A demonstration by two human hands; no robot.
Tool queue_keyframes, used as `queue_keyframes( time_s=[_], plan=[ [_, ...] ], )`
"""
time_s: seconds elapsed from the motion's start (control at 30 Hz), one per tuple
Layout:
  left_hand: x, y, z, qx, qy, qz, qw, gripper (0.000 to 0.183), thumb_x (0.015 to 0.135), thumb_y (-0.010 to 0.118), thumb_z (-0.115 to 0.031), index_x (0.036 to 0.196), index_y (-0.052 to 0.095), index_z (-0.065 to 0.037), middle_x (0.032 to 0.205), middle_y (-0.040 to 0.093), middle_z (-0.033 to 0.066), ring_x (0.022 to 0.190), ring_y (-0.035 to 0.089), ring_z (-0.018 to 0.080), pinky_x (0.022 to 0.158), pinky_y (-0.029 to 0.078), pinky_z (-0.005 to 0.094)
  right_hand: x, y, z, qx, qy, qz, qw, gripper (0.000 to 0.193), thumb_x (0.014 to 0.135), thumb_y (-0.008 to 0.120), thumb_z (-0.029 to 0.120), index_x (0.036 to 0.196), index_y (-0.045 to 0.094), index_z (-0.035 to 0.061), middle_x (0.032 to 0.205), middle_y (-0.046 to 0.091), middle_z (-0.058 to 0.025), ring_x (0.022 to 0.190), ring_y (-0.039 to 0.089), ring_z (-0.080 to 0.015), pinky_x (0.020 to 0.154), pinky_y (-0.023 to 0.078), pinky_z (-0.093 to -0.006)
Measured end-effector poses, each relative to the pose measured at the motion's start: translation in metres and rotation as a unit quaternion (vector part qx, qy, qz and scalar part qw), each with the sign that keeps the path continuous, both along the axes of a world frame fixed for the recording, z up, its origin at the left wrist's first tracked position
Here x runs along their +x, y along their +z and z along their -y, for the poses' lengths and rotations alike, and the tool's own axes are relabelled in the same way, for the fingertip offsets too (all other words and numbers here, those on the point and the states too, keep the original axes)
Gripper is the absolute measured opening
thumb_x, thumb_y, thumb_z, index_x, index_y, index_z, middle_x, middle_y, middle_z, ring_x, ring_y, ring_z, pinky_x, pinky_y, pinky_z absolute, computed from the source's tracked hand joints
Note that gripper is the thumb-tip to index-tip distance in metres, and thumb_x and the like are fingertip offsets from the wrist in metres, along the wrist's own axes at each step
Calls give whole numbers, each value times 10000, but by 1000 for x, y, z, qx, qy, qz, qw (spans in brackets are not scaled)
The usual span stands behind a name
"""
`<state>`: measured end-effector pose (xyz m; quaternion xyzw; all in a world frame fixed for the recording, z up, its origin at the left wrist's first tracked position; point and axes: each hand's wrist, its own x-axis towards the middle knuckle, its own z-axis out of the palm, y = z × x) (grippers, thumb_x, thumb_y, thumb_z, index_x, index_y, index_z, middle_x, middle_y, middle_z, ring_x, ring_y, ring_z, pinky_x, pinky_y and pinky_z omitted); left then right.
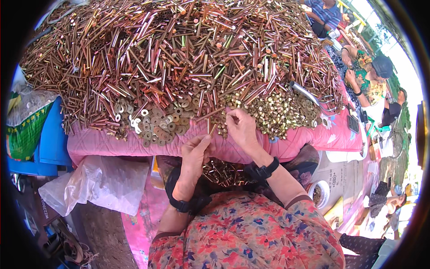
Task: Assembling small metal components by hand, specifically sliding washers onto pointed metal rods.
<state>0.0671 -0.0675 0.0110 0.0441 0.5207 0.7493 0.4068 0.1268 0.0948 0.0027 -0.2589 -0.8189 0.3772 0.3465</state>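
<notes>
My left hand (195, 151) is closed in a pinch around a short, slim brass-coloured tube (212, 130), which points up and away. Just right of it and a little farther off, my right hand (242, 129) has its thumb and fingers pressed together. A longer copper-coloured tube (209, 114) slants up to those fingertips; whether they grip it, or something smaller, I cannot tell. Flat metal washers (157, 126) lie in a heap beyond my left hand. Beside my right hand spreads a heap of small brass-coloured nuts (282, 117).
A big mound of metal tubes (179, 58) covers the pink quilted cloth (107, 142). A curved metal handle (304, 93) lies at right. More tubes (224, 172) sit below my hands at my lap. Left are a plastic sheet (98, 184) and blue container (50, 143); other people (371, 80) sit at right.
</notes>
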Motion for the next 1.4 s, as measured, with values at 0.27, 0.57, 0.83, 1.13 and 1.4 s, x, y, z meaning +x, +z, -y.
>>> queue_keyframes(
  time_s=[0.27,0.57,0.83,1.13,1.4],
  plan=[
    [-1,0,5,23,-13,30,999,163,878,614,-183,889,615,-21,661,616,41,413,399,21,365,243,165,14,12,38,30,77,-4,997,97,817,607,80,876,536,51,686,585,-131,565,591,-276,507,464,-352],
    [-5,-5,18,62,13,129,990,122,878,590,-165,859,585,-45,642,589,42,399,345,15,360,219,163,19,5,54,90,124,-21,988,108,808,593,86,913,570,72,780,569,-116,688,580,-327,600,481,-396],
    [-3,2,18,41,56,96,993,111,831,640,-123,872,583,-37,643,590,44,410,361,17,367,231,163,12,-9,-9,177,80,122,973,95,768,597,63,859,592,37,816,562,-162,708,574,-345,602,473,-414],
    [-1,-2,14,-16,52,11,998,123,801,675,-130,842,620,-28,641,602,37,429,438,29,391,276,165,15,-6,-7,-57,78,40,995,103,732,642,54,819,587,46,743,621,-126,613,619,-211,572,485,-276],
    [-4,-5,21,-1,118,29,993,95,807,669,-131,826,622,-52,635,596,22,427,421,24,393,259,157,-14,9,19,239,56,63,967,234,742,687,214,868,582,48,762,623,-178,727,614,-365,663,494,-444]
  ],
)
